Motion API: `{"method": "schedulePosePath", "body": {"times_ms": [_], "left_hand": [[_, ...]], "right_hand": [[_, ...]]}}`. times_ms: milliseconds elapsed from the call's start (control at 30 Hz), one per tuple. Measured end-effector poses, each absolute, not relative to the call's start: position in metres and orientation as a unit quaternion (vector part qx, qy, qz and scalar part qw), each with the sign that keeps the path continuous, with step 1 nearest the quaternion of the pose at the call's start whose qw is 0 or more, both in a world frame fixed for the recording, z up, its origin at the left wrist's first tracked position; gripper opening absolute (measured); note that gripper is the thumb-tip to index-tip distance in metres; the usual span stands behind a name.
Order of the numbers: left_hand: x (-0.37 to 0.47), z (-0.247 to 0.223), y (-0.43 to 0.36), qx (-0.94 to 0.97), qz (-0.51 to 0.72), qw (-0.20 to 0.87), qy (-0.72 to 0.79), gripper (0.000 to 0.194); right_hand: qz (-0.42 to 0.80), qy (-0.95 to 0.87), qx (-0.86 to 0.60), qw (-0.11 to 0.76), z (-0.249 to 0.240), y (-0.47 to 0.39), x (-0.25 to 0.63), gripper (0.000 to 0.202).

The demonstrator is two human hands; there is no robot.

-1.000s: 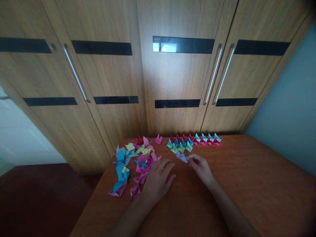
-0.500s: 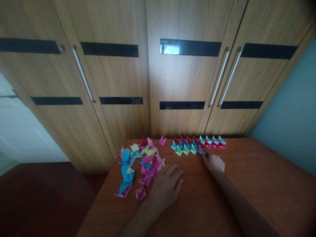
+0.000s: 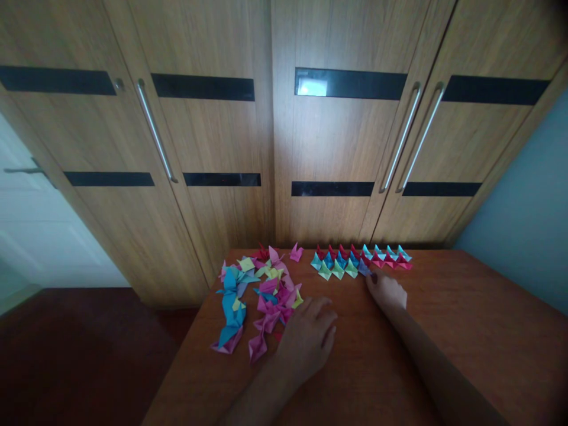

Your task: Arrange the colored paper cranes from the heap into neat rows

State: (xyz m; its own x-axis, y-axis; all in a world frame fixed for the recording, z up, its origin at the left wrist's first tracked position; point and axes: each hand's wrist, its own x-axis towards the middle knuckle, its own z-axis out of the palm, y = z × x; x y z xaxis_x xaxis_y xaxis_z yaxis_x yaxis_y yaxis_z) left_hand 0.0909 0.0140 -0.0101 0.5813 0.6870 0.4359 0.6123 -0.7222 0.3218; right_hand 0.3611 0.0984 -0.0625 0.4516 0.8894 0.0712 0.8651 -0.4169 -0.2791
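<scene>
My right hand [image 3: 387,290] is pinched at a purple folded paper crane [image 3: 364,268], which sits at the right end of the front row. Beside it in that row stand several pale green paper cranes [image 3: 338,270]. My left hand [image 3: 309,333] hovers low over the table, fingers loosely curved and apart, at the right edge of a loose heap of paper cranes. Pink cranes [image 3: 268,322] lie closest to it, partly covered by the hand. Blue cranes [image 3: 232,307] make up the heap's left side.
Behind the front row, more cranes stand in tight rows, including light blue and red ones [image 3: 390,258]. A single pink crane [image 3: 296,252] is apart near the back edge of the brown table [image 3: 448,319]. Wooden wardrobe doors [image 3: 328,142] rise behind.
The view has turned slightly, so everything sits a little farther right. My right hand stays at the purple crane, and my left hand remains beside the heap with little change.
</scene>
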Motion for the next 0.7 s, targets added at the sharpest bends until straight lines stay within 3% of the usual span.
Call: {"method": "schedulePosePath", "body": {"times_ms": [367,567,700], "left_hand": [[0.089,-0.013,0.018,0.891,0.261,0.071,0.365,0.024],[0.068,-0.002,0.016,0.866,0.27,0.005,0.421,0.033],[0.028,-0.006,0.002,0.83,0.301,-0.027,0.469,0.027]], "right_hand": [[0.05,-0.503,-0.843,0.183,-0.072,0.088,0.363,0.038],[0.073,-0.547,-0.805,0.217,-0.08,0.065,0.355,0.031],[0.089,-0.569,-0.779,0.248,-0.082,0.057,0.352,0.029]]}}
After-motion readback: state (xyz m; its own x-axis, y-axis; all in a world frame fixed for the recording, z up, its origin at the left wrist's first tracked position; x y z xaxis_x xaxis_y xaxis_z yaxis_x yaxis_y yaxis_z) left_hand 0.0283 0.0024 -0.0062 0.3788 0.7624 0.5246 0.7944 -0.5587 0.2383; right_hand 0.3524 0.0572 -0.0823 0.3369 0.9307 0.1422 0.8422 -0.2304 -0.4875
